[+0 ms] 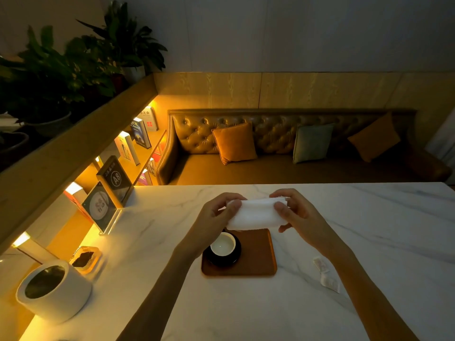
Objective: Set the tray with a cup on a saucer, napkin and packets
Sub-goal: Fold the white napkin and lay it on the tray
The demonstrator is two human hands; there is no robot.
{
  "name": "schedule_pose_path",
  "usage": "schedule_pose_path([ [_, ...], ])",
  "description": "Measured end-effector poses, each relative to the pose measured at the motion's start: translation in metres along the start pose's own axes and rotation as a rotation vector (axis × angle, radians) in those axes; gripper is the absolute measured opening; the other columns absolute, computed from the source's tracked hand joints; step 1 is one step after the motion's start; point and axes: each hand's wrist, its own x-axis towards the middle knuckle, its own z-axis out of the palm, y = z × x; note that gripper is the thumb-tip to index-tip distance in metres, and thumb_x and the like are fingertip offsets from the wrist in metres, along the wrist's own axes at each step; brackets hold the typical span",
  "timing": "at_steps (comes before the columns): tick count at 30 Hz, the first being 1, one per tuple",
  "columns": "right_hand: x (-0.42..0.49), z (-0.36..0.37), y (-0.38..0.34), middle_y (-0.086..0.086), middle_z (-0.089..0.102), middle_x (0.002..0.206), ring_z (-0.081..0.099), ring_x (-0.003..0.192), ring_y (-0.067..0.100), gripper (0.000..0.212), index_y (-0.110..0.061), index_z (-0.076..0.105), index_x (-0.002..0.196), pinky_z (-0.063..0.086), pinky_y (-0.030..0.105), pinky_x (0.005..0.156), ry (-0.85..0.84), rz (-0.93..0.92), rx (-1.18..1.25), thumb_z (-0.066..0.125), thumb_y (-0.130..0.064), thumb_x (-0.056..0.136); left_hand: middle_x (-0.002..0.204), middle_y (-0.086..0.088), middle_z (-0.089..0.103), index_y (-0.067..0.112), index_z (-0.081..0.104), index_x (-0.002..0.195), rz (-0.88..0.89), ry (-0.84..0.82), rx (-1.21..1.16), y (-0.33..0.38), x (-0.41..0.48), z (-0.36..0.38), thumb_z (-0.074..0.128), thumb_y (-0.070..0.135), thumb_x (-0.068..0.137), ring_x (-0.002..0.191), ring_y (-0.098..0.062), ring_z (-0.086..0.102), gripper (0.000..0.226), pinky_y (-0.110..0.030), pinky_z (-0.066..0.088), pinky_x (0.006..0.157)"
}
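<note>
Packets, two small white paper sachets (326, 274) with faint, unreadable print, lay flat on the white marble table with grey veins (369, 217), just beside the right forearm and well apart from the tray. At the near left corner stood a squat white cylindrical container (55, 290) with a dark glossy top, and behind it a small clear square dish (85, 259) holding something dark that could not be made out.

Farther in sat the brown wooden rectangular tray with rounded corners (258, 257). On its left half a small white round cup (223, 244) rested on a black glossy saucer (222, 260); the left wrist covered part of the saucer's edge.

Above the tray's far edge, both hands held a soft white folded napkin (256, 214) clear of the table. The left hand (216, 215) pinched its left end between thumb and fingers, and the right hand (293, 212) gripped its right end the same way; the napkin's ends were hidden inside the fingers.

Beyond, at the table's left edge, stood a clear acrylic sign holder (102, 207) and a dark card marked A8 (115, 179). Past the table ran a brown tufted leather sofa (197, 134) with cushions, dim in the low light.
</note>
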Motion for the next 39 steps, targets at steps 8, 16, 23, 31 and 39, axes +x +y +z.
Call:
schedule_pose_path([
  [8,0.0,0.0,0.015,-0.008,0.054,0.105,0.067,0.087,0.02,0.014,-0.042,0.049,0.098,0.056,0.023,0.052,0.109,0.075,-0.062,0.059,-0.04,0.087,0.105,0.033,0.056,0.051,0.056,0.101,0.052,-0.016,0.132,-0.017,0.005,0.009,0.039,0.027,0.103,0.1,0.009,0.054,0.028,-0.005,0.047,0.076],
  [16,0.0,-0.006,0.025,-0.014,0.061,0.1,0.064,0.095,0.015,0.014,-0.036,0.057,0.1,0.057,0.023,0.06,0.142,0.13,0.114,0.061,-0.033,0.086,0.1,0.02,0.057,0.035,0.057,0.1,-0.041,0.004,0.078,-0.039,0.022,0.02,0.042,0.022,0.102,0.092,0.006,0.057,0.019,-0.011,0.053,0.07],
  [23,0.001,-0.026,0.068,-0.007,0.069,0.106,0.067,0.103,0.017,0.03,-0.027,0.067,0.112,0.057,0.03,0.076,-0.018,0.399,0.328,0.065,-0.037,0.083,0.101,0.015,0.062,0.032,0.061,0.101,-0.294,-0.08,-0.031,-0.077,0.033,0.022,0.047,0.029,0.099,0.086,0.002,0.063,0.015,-0.017,0.056,0.063],
  [31,0.022,-0.025,0.166,0.003,0.074,0.099,0.072,0.091,0.017,0.028,-0.014,0.068,0.111,0.058,0.025,0.074,0.038,0.724,0.206,0.068,-0.024,0.085,0.088,0.007,0.061,0.013,0.06,0.096,-0.486,-0.262,0.262,-0.168,0.067,0.041,0.054,0.02,0.096,0.081,-0.011,0.061,0.009,-0.025,0.053,0.071],
  [39,0.068,-0.016,0.288,0.012,0.069,0.099,0.067,0.093,0.023,0.025,-0.005,0.067,0.108,0.056,0.033,0.087,-0.034,0.937,-0.002,0.065,-0.019,0.088,0.103,-0.012,0.061,0.011,0.052,0.108,-0.527,-0.641,0.725,-0.276,0.125,0.072,0.043,0.008,0.097,0.096,-0.032,0.056,0.014,-0.038,0.041,0.082],
])
